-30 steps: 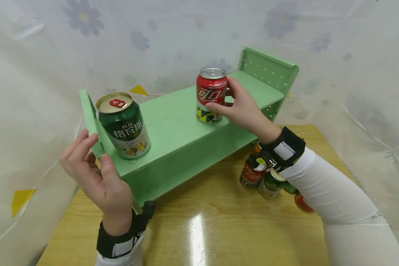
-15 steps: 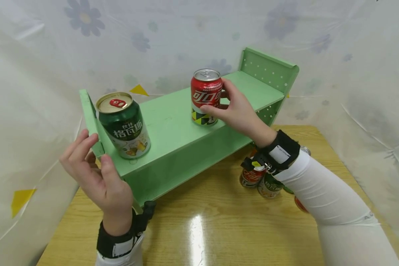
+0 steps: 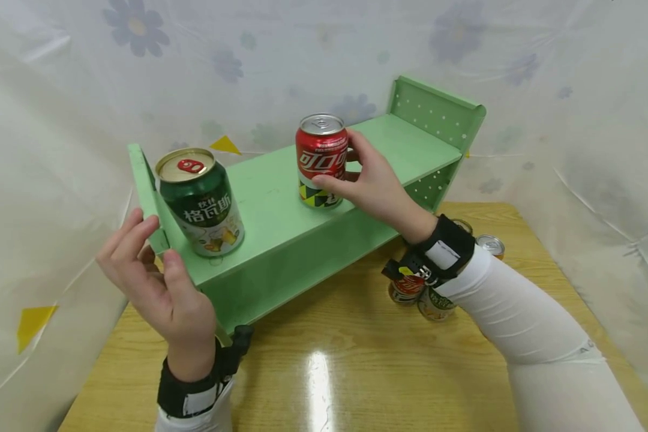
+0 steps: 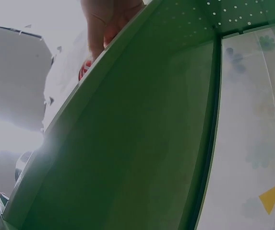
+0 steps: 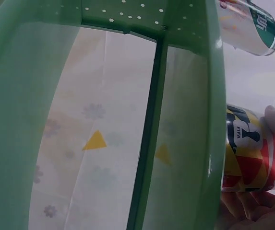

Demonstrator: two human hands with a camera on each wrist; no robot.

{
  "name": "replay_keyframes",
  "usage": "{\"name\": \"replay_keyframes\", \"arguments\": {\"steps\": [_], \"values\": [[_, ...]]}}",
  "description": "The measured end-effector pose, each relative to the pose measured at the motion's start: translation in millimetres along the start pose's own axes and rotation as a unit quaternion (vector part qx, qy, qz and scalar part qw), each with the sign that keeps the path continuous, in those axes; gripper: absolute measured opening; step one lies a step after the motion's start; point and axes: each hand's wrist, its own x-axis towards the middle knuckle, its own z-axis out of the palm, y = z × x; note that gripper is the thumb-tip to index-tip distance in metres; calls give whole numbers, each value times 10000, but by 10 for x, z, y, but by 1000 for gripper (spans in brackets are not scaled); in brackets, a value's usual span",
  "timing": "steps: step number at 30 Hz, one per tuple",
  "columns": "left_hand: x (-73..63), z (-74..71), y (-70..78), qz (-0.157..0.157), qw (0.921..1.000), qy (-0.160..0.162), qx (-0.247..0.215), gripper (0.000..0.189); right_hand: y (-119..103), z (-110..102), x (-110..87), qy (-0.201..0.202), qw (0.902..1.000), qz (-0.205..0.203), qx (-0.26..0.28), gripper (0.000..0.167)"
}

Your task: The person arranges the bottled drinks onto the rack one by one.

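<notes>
Along the green shelf [image 3: 270, 198], the red can [image 3: 320, 157] has moved left, nearer the green can [image 3: 201, 204]. The right hand [image 3: 375, 186] pinches the red can; the left hand [image 3: 162, 291] has thumb and fingers spread by the shelf's end.

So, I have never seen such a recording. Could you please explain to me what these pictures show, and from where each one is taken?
There is no machine here, only a person's two bare hands. The wide picture looks down from the person's head. It shows a green shelf on a wooden table. The right hand grips a red can at the shelf's top board. A green can stands at the left end, and the left hand is close by, holding nothing. Other cans are on the table, partly hidden by the right sleeve.

The two darker pictures come from the left and right wrists; mostly they show the shelf from close up.
</notes>
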Motion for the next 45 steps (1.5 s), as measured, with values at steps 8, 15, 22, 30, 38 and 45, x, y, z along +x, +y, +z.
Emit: {"name": "replay_keyframes", "arguments": {"steps": [8,15,22,30,38,45], "values": [[4,14,0,24,10000,6,39,31,-22,106,8,-1,10000,-64,62,78],[5,18,3,2,10000,-7,48,31,-20,190,21,-50,9998,-151,94,79],[-2,22,8,-16,10000,6,40,31,-37,282,4,-17,9992,-377,118,78],[2,22,19,-48,10000,5,42,32,-37,361,9,-14,9988,-450,180,77],[11,-10,34,-142,9998,35,94,32,-85,478,6,-189,9980,-486,349,78],[15,-11,45,-133,9999,49,89,32,-116,553,-10,-246,9976,-580,301,79]]}}
